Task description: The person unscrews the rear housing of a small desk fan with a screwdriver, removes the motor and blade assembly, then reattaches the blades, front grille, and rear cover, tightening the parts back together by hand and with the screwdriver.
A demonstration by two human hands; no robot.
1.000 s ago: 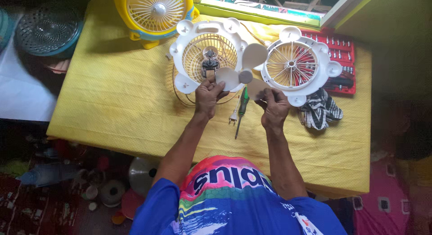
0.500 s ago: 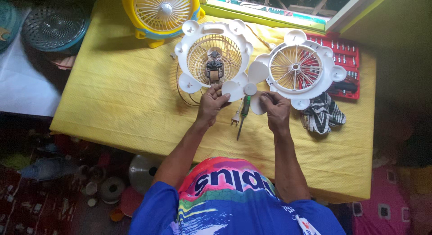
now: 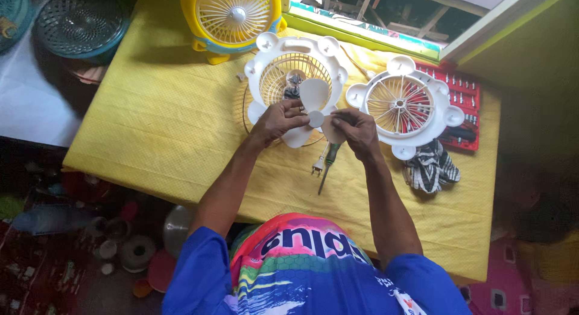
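My left hand (image 3: 278,120) and my right hand (image 3: 356,129) both grip a white fan blade (image 3: 313,101), held between them over the yellow table (image 3: 169,128). Just beyond the blade lies an open white fan housing (image 3: 274,59) with a cream grille and its motor showing in the middle. To the right lies the other white fan cover (image 3: 401,107), grille up. A green-handled screwdriver (image 3: 329,164) and a power plug (image 3: 318,165) rest on the cloth under my wrists.
A whole yellow fan (image 3: 232,16) stands at the table's back edge. A red tool case (image 3: 467,104) lies at the far right, a striped cloth (image 3: 429,170) in front of it. A teal fan grille (image 3: 81,25) sits off the table at left. Clutter covers the floor below.
Both hands have lifted the white fan blade up off the table edge and now hold it over the open housing. The camera has shifted slightly.
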